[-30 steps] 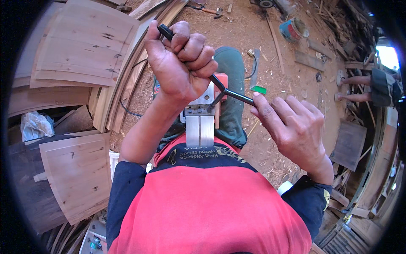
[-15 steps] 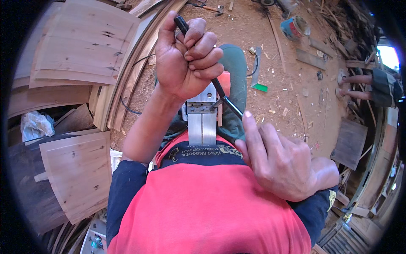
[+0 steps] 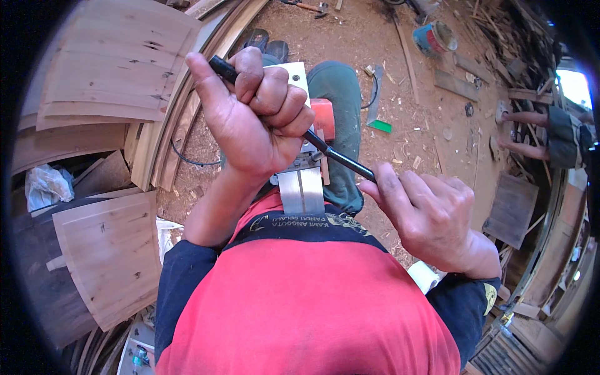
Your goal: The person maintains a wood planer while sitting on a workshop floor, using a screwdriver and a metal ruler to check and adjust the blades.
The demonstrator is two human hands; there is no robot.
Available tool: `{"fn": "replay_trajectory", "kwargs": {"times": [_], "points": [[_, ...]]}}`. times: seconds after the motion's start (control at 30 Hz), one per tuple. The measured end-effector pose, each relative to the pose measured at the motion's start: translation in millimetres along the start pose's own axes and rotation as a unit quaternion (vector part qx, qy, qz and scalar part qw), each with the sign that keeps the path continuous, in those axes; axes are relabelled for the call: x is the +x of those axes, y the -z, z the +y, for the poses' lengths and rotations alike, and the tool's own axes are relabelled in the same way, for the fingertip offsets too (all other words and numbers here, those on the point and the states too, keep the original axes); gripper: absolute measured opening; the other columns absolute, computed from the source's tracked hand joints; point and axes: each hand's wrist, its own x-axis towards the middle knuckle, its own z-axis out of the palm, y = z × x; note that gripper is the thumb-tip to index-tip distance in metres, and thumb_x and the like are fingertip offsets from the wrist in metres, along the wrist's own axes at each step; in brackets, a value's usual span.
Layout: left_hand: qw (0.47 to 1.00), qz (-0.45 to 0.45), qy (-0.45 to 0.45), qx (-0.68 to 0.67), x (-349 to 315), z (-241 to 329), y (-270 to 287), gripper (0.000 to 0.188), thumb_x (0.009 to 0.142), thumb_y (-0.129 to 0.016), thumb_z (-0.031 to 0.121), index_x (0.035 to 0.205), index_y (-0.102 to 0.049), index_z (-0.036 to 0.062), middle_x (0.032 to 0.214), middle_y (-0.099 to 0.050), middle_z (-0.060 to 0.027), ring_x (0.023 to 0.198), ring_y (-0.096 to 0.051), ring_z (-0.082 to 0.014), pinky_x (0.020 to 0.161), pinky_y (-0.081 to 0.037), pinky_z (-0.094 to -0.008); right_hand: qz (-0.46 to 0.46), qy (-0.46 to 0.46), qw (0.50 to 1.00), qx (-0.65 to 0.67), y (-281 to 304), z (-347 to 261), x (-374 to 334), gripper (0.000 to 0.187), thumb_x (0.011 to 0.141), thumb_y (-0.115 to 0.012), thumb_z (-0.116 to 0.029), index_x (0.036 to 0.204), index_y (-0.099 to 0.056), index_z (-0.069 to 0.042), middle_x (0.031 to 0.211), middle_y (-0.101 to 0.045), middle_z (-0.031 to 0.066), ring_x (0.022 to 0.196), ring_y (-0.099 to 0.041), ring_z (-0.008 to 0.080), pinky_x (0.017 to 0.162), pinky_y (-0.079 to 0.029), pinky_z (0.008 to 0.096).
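Between my thighs rests a power tool that looks like an upturned electric hand planer, with a grooved metal sole [image 3: 302,192] and an orange body [image 3: 323,120]. A black bar wrench [image 3: 342,161] slants across above it. My left hand [image 3: 253,119] is closed round the bar's upper left end, thumb stretched out. At the lower right end, my right hand [image 3: 431,212] grips with bent fingers. Where the wrench's short leg meets the tool is mostly hidden now behind the bar and left hand. A pale plate with a hole [image 3: 295,76] shows beyond my left fingers.
Wooden panels [image 3: 115,62] and boards lie at left. Wood chips litter the ground, with a green-tipped metal strip [image 3: 379,125], a blue and red bucket [image 3: 434,39] and a hammer [image 3: 306,6]. At right, another person's legs [image 3: 525,134] show beside stacked timber.
My left hand has moved left and down with its end of the bar. My right hand has shifted slightly right and up, so the bar lies flatter.
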Motion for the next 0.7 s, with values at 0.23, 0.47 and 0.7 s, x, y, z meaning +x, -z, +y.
{"fn": "replay_trajectory", "kwargs": {"times": [0.23,0.47,0.7], "points": [[0.977,-0.019,-0.115,0.176,-40.1,-5.0,-22.8,0.065,0.098,-0.035,0.078,0.071,-0.029,0.0195,0.053,-0.021,0.0040,0.046,-0.013,-0.0110,0.044,-0.020,-0.0285,0.035,0.064,0.987,0.143,-30.2,64.9,18.6,0.024,0.085,-0.081,-0.033,0.099,-0.071,-0.016,0.063,-0.053,-0.0023,0.051,-0.055,0.0165,0.045,-0.036,0.0339],[0.893,-0.101,-0.279,0.337,-59.0,-31.7,-20.2,0.072,0.097,-0.028,0.079,0.085,-0.044,0.0105,0.075,-0.045,-0.0069,0.063,-0.043,-0.0225,0.064,-0.044,-0.0419,0.093,0.185,0.977,-0.040,-49.9,83.8,50.6,0.033,0.085,-0.072,-0.030,0.118,-0.068,-0.024,0.096,-0.064,-0.0013,0.099,-0.065,0.0163,0.092,-0.049,0.0438],[0.712,-0.254,-0.184,0.629,-44.0,-26.4,-26.6,0.074,0.096,-0.052,0.070,0.109,-0.069,-0.0007,0.102,-0.055,-0.0125,0.091,-0.055,-0.0277,0.084,-0.047,-0.0438,0.154,0.211,0.959,0.112,-98.4,54.9,86.5,0.032,0.081,-0.068,-0.024,0.113,-0.068,-0.023,0.117,-0.063,0.0026,0.135,-0.054,0.0232,0.122,-0.029,0.0570]]}}
